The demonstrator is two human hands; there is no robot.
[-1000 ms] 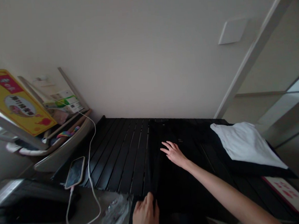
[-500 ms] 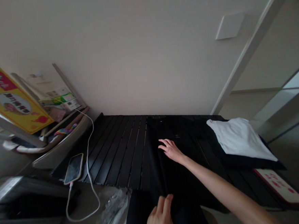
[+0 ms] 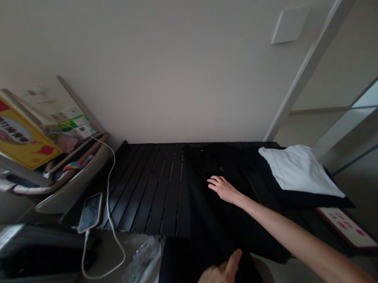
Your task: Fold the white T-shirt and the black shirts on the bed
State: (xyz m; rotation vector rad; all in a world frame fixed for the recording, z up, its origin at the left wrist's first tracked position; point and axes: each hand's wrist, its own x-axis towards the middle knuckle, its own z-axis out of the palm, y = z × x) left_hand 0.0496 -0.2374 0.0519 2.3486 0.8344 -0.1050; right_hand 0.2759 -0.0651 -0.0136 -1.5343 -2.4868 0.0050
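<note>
A black shirt point(image 3: 199, 201) lies spread over the dark slatted table point(image 3: 146, 183), with a small pale mark near its far edge and a small print below that. Its near part hangs over the table's front edge toward my lap. My right hand point(image 3: 224, 189) rests palm down on the cloth, fingers stretched out. Lower down, close to my knees, my left hand point(image 3: 218, 277) is closed on the near side of the shirt. Dark cloth hides part of what its fingers hold.
On the right lies folded dark clothing with a white garment point(image 3: 303, 170) on top, beside a white card with red print point(image 3: 347, 226). A phone point(image 3: 90, 212) with a white cable point(image 3: 108, 207) sits at left, near a filled basket point(image 3: 71, 180). Clear plastic point(image 3: 142, 265) lies below.
My left hand has moved right, drawing the near side of the shirt with it. My right hand has slid slightly right over the cloth. The view has shifted a little.
</note>
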